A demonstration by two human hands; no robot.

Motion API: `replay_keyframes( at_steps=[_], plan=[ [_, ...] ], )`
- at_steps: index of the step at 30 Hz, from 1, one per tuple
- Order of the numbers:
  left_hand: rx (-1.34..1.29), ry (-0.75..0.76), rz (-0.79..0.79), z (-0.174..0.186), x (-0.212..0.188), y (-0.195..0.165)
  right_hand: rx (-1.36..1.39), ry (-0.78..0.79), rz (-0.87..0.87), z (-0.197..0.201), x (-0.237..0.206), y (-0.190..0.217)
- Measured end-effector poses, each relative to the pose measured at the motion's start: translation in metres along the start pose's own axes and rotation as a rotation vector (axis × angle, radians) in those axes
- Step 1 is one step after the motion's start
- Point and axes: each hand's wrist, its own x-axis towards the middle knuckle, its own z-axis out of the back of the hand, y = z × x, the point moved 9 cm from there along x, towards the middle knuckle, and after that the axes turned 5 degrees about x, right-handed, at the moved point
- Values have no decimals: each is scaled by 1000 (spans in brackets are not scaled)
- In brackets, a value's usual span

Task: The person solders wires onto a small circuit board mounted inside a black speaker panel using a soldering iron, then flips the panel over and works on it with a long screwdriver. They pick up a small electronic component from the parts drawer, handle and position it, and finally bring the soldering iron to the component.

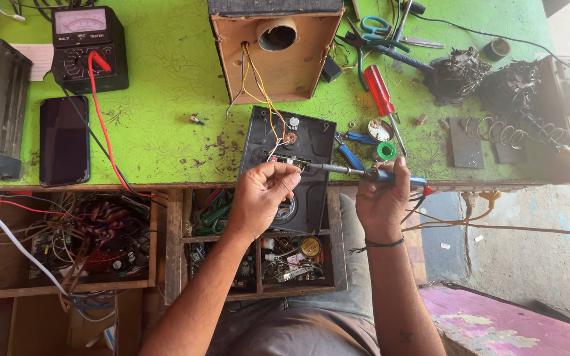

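Observation:
My right hand grips the blue handle of a soldering iron, whose tip reaches left to a small circuit part on a black panel. My left hand is closed, its fingertips pinching something thin at that same spot; what it pinches is too small to tell. The panel overhangs the front edge of the green bench. Yellow and white wires run from the panel up into an open wooden speaker box.
A multimeter with red lead and a dark phone sit at left. A red screwdriver, blue pliers, solder coil and coiled iron stand lie right. Open drawers of wires and parts sit below.

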Motion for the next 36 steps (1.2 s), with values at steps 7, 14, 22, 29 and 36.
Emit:
replay_keyframes(
  at_steps=[7,14,22,29,36],
  plan=[
    [160,-17,-35,3,1,-11,-6,31,-1,-3,0,-3],
    [205,-13,-30,3,1,-14,-7,46,14,-5,1,-5],
    [179,-6,-51,2,3,-13,-8,60,17,-6,4,-6],
    [193,1,-68,0,6,-13,4,58,5,-4,7,-6],
    [188,0,-77,-1,8,-14,4,58,11,-6,9,-7]
  ],
)
